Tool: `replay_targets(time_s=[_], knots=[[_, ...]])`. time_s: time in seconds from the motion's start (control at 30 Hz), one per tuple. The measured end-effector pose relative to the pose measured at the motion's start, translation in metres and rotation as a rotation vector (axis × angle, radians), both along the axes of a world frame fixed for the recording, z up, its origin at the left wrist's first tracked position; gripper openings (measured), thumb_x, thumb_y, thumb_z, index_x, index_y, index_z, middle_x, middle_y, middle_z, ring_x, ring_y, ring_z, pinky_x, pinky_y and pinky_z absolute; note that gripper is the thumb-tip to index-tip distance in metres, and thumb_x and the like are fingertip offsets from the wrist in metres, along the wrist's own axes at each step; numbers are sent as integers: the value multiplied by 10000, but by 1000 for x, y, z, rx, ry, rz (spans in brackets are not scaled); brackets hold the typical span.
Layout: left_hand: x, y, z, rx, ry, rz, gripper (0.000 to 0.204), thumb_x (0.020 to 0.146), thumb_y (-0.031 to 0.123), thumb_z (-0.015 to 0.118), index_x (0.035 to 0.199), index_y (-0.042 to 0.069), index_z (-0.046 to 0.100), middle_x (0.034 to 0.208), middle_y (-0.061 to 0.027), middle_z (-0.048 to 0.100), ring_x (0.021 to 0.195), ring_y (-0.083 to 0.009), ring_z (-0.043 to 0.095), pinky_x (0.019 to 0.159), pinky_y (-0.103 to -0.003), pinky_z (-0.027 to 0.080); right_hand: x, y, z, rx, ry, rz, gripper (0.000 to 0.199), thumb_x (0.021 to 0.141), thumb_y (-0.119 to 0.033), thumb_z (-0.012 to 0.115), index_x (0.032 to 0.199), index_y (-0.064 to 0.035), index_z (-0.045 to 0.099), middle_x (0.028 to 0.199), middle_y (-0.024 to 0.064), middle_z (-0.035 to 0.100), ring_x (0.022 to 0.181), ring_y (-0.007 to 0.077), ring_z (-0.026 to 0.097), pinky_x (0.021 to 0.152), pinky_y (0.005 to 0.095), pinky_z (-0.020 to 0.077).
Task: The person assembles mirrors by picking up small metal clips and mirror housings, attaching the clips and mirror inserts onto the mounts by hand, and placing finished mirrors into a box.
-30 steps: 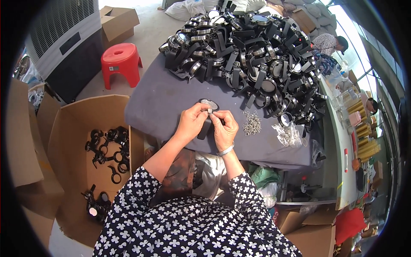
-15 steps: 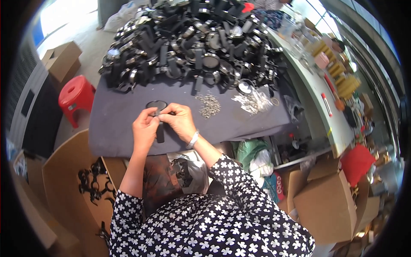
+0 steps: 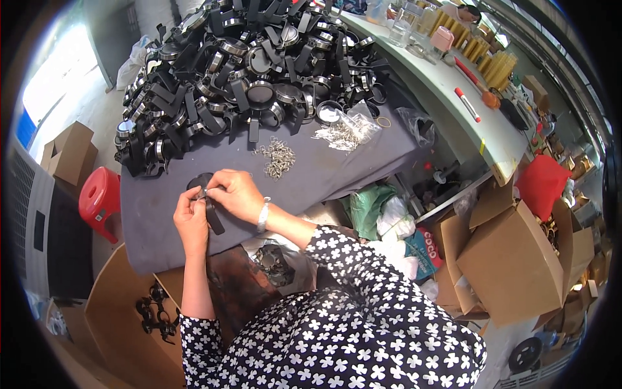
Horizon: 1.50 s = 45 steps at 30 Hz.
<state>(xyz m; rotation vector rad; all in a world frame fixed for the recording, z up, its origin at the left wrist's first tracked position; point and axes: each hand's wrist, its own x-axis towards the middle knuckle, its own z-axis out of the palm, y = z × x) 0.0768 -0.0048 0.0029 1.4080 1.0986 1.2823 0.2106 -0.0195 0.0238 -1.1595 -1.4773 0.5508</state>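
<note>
Between my hands is a black part (image 3: 214, 220) with a round head and a flat, strap-like handle pointing toward me. My left hand (image 3: 192, 222) pinches it from the left, thumb and fingertips at the joint of head and handle. From the right, my right hand (image 3: 237, 196) has its fingers pinched together at the same joint. A tiny shiny bit shows between the fingertips, too small to name. Beyond my right hand lies a small heap of metal pins or clips (image 3: 278, 159). More small metal pieces (image 3: 338, 135) spill beside a clear plastic bag (image 3: 364, 123).
A big pile of similar black and silver parts (image 3: 260, 94) covers the far side of the grey cloth-covered table (image 3: 155, 223). A red stool (image 3: 98, 198) stands left. Cardboard boxes (image 3: 512, 259) are at right and lower left. A white bench (image 3: 447, 97) runs along the right, with another person beyond it.
The view has swung, so the table and pile sit farther left and lower in it. My hands stay pinched on the black part, whose handle now slants to the right.
</note>
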Motion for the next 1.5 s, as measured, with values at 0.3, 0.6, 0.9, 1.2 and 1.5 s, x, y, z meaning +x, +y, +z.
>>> replay_targets(time_s=[0.3, 0.6, 0.9, 1.2, 1.5], knots=[[-16, 16, 5, 39, -23, 23, 199, 790, -15, 480, 968, 26, 561, 697, -2, 545, 576, -45, 494, 450, -186, 360, 148, 24, 21, -52, -1029, -556, 75, 734, -75, 487, 733, -51, 558, 735, 162, 555, 669, 328, 588, 569, 425, 474], [9, 0, -16, 108, -30, 37, 187, 737, 30, 524, 910, 42, 594, 640, -4, 562, 587, -39, 499, 547, -220, 424, 208, -7, -18, -372, -1497, -601, 148, 815, -126, 478, 848, -63, 608, 915, 143, 585, 743, 274, 622, 592, 363, 510], [5, -2, -6, 116, -57, 27, 182, 743, 32, 530, 911, 55, 596, 624, 18, 563, 592, -37, 508, 540, -215, 424, 217, 18, -14, -223, -1627, -396, 122, 771, -94, 486, 732, -84, 601, 775, 107, 606, 738, 255, 612, 600, 335, 497], [-13, 17, -6, -41, -71, 2, 199, 766, -31, 525, 946, 22, 590, 701, 36, 522, 604, -40, 457, 523, -182, 374, 184, 35, 36, -356, -1495, -115, 100, 628, -75, 569, 688, -24, 631, 673, 156, 613, 645, 314, 611, 562, 389, 492], [0, 7, -2, -15, -112, -29, 178, 783, -9, 478, 940, 30, 552, 607, 25, 488, 419, -21, 388, 340, -178, 317, 203, 17, 18, -146, -1343, -289, 98, 673, -95, 557, 756, -43, 559, 721, 118, 619, 692, 281, 616, 621, 377, 490]])
